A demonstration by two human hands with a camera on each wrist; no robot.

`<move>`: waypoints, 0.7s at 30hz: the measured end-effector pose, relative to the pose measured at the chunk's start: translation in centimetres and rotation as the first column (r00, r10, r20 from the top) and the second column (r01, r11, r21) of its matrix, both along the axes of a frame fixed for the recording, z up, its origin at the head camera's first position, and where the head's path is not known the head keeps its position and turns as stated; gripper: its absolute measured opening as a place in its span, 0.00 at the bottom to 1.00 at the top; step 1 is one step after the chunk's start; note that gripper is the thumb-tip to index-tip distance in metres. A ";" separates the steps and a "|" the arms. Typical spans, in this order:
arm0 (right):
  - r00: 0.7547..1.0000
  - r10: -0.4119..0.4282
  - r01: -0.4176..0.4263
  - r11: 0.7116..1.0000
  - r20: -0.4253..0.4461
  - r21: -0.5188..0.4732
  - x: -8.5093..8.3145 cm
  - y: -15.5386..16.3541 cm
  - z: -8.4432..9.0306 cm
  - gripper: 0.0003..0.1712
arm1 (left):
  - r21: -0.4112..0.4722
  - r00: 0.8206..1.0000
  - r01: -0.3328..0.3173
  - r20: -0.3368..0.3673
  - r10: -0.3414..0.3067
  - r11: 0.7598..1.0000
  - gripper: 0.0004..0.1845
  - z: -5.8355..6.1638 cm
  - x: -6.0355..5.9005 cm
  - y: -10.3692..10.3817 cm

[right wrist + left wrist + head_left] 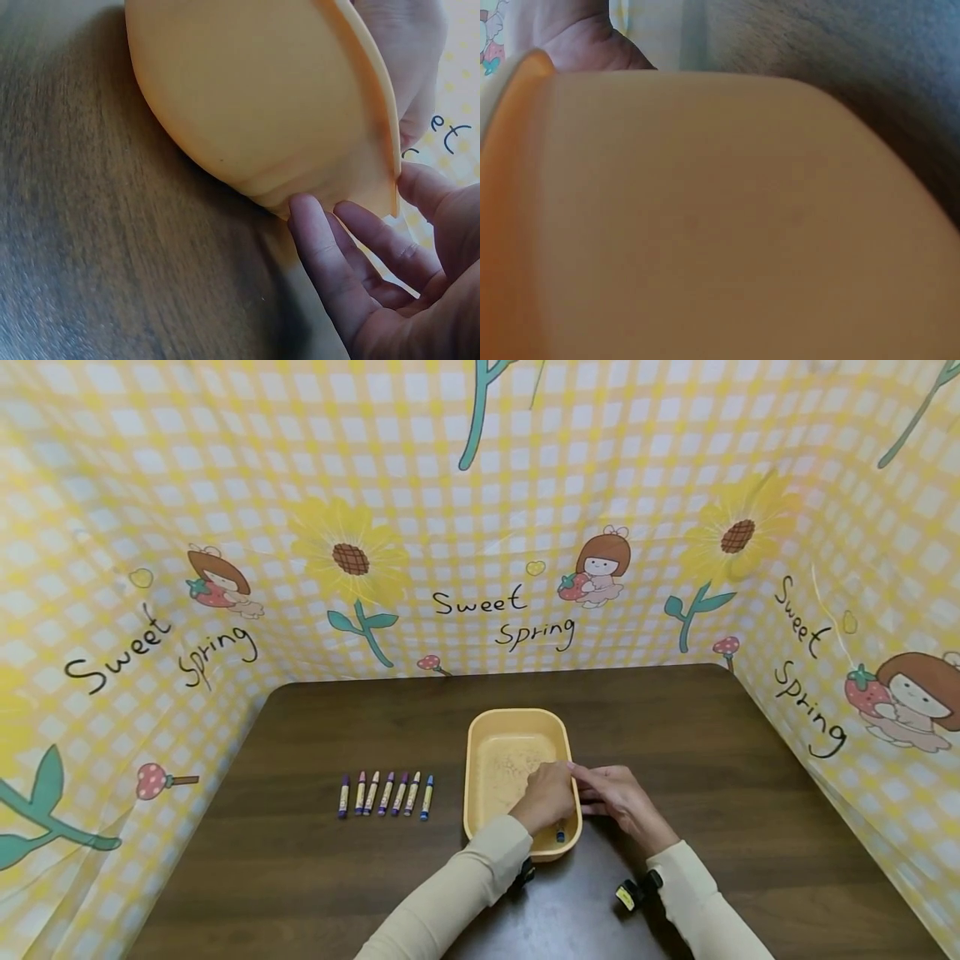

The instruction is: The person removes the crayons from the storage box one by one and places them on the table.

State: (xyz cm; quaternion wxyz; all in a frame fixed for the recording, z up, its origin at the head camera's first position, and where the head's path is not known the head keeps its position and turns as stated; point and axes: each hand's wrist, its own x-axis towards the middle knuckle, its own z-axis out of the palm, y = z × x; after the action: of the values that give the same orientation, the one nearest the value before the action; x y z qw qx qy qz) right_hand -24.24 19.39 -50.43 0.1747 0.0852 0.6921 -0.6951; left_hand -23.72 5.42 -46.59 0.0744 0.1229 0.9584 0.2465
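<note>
The left hand reaches into the yellow tub mid-tabletop, apparently pinching a blue crayon (tip toward 6 o'clock). The right hand steadies the tub's 3 o'clock rim, fingers relaxed. Seven crayons lie at the tub's 9 o'clock, long axes toward 12.

Two cream-sleeved forearms reach forward side by side, each with a small camera strapped at the wrist. The left hand curls downward, knuckles up. The right hand lies just beside it, its fingers nearly straight.

Crayon row blocks left of tray; right side lies open.
</note>
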 end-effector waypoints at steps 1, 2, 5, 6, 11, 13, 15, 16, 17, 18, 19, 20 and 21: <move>1.000 0.001 -0.001 1.000 0.001 0.000 0.0 0.0 0.0 0.20 | 0.003 1.000 -0.003 0.007 0.003 1.000 0.10 0.0 0.0 0.0; 1.000 0.003 -0.003 1.000 0.001 -0.002 0.0 0.0 0.0 0.21 | 0.016 1.000 -0.008 0.017 0.008 1.000 0.12 0.1 0.0 -0.1; 1.000 0.005 -0.005 1.000 -0.002 -0.006 0.1 -0.1 0.1 0.22 | 0.056 0.999 -0.018 0.049 0.016 0.998 0.16 0.2 0.1 -0.3; 1.000 0.003 -0.003 1.000 -0.003 -0.008 0.1 -0.1 0.2 0.22 | 0.063 0.998 -0.017 0.054 0.013 0.998 0.18 0.2 0.1 -0.3; 1.000 -0.003 0.003 1.000 -0.001 -0.005 0.2 -0.2 0.3 0.23 | 0.061 0.999 -0.009 0.046 0.006 0.998 0.17 0.4 0.2 -0.6; 1.000 -0.003 0.003 1.000 0.001 -0.006 0.1 -0.2 0.3 0.23 | 0.048 0.998 -0.024 0.057 0.022 0.999 0.15 0.5 0.3 -0.8; 1.000 -0.007 0.007 1.000 0.002 -0.008 0.1 -0.2 0.3 0.23 | 0.035 0.995 -0.046 0.085 0.042 0.998 0.14 0.7 0.4 -0.8; 1.000 -0.011 0.011 1.000 0.003 -0.007 0.0 -0.2 0.4 0.23 | 0.033 0.992 -0.058 0.112 0.054 0.998 0.14 0.8 0.4 -0.8; 1.000 -0.015 0.015 1.000 0.005 -0.006 0.0 -0.2 0.4 0.23 | 0.035 0.989 -0.071 0.136 0.065 0.997 0.14 0.9 0.5 -0.8; 1.000 -0.015 0.015 1.000 0.007 -0.006 0.0 -0.2 0.4 0.23 | 0.027 0.986 -0.077 0.152 0.072 0.997 0.13 0.9 0.6 -0.7; 1.000 -0.016 0.016 1.000 0.008 -0.006 0.0 -0.2 0.4 0.23 | 0.023 0.984 -0.080 0.160 0.075 0.997 0.13 0.9 0.7 -0.7; 1.000 -0.016 0.016 1.000 0.011 -0.005 0.0 -0.2 0.3 0.23 | 0.018 0.983 -0.081 0.166 0.077 0.997 0.12 0.9 0.8 -0.7; 1.000 -0.015 0.015 1.000 0.013 -0.003 0.0 -0.2 0.3 0.24 | 0.012 0.984 -0.079 0.164 0.075 0.997 0.12 0.9 0.9 -0.7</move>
State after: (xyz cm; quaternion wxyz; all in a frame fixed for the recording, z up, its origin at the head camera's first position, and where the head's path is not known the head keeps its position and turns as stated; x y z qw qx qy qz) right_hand -24.20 19.19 -50.15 0.1741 0.0948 0.6892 -0.6969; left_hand -22.81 4.76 -45.66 0.1419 0.0658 0.9508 0.2673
